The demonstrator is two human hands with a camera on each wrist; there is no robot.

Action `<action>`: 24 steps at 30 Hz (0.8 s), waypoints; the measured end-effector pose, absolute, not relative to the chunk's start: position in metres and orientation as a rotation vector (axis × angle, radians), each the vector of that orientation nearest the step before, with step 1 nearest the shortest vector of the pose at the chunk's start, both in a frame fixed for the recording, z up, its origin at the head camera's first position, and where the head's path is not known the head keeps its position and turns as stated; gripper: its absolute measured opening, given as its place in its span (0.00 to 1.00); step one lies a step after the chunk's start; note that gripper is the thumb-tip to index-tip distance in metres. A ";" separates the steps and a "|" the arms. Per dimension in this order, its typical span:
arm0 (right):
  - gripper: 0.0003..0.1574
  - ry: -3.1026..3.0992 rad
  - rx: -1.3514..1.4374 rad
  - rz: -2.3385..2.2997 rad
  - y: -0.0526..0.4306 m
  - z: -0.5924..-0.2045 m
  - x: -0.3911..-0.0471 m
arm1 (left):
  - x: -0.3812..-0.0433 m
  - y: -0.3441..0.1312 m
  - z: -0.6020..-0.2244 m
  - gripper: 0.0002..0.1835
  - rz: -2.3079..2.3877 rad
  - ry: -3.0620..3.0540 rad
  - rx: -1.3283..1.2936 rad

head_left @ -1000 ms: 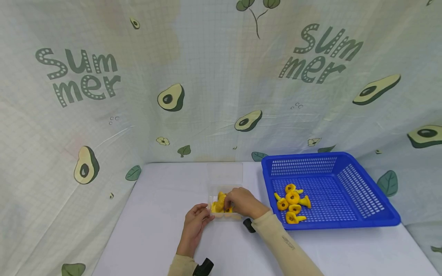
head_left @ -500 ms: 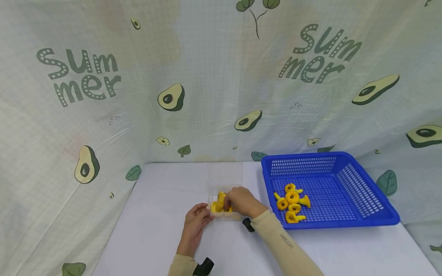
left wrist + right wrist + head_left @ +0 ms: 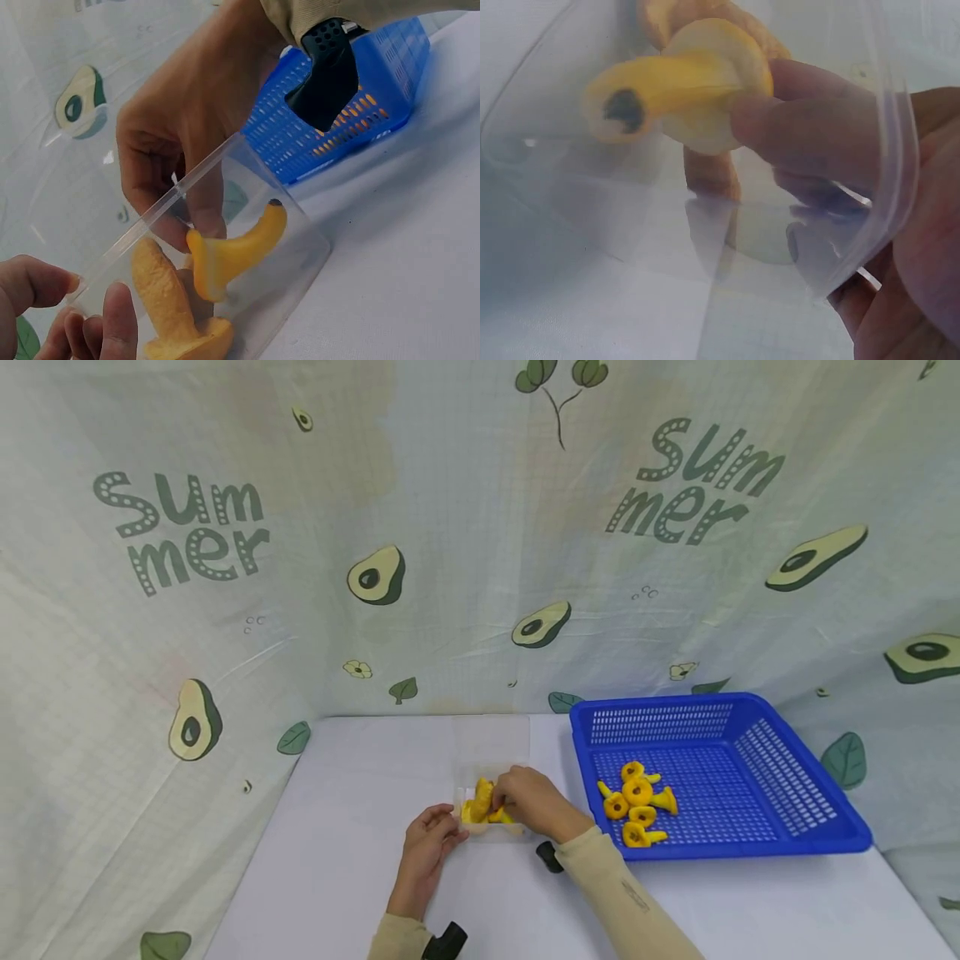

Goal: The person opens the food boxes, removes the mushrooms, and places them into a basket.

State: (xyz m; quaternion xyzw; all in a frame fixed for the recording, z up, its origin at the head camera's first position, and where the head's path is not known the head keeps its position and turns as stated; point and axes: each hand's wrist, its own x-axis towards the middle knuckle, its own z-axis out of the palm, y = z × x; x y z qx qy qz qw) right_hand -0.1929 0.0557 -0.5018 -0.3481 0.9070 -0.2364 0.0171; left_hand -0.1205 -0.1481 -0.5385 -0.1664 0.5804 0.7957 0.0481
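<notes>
A clear plastic box (image 3: pixel 504 833) stands on the white table with yellow chanterelle mushrooms (image 3: pixel 480 797) inside. My left hand (image 3: pixel 426 856) holds the box at its near left corner, thumb by the front wall and fingers at the side. Reaching in over the rim, my right hand (image 3: pixel 531 797) pinches one chanterelle (image 3: pixel 686 86) by its cap with thumb and fingertips. In the left wrist view that chanterelle's curved stalk, dark at the end, points away from the hand. Beside it another chanterelle (image 3: pixel 165 296) leans with its cap low in the box.
The box's clear lid (image 3: pixel 491 739) lies folded back towards the hanging printed cloth (image 3: pixel 450 635). At the right stands a blue perforated basket (image 3: pixel 795 845) with several chanterelles (image 3: pixel 637 792) near its left side. The basket's left wall is close to my right forearm.
My right hand has shifted slightly inside the box, and the chanterelle it pinches has turned a little. The left hand keeps its hold on the corner. The head view has tilted slightly.
</notes>
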 end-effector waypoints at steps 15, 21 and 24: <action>0.12 3.026 -1.214 -1.026 0.073 -0.488 -0.179 | -0.122 -0.147 -0.540 0.20 2.431 1.794 -0.495; 0.14 3.066 -1.304 -1.251 0.077 -0.481 -0.171 | -0.122 -0.147 -0.539 0.21 2.416 1.801 -0.522; 0.14 3.091 -1.324 -1.276 0.080 -0.479 -0.167 | -0.122 -0.147 -0.540 0.21 2.409 1.806 -0.523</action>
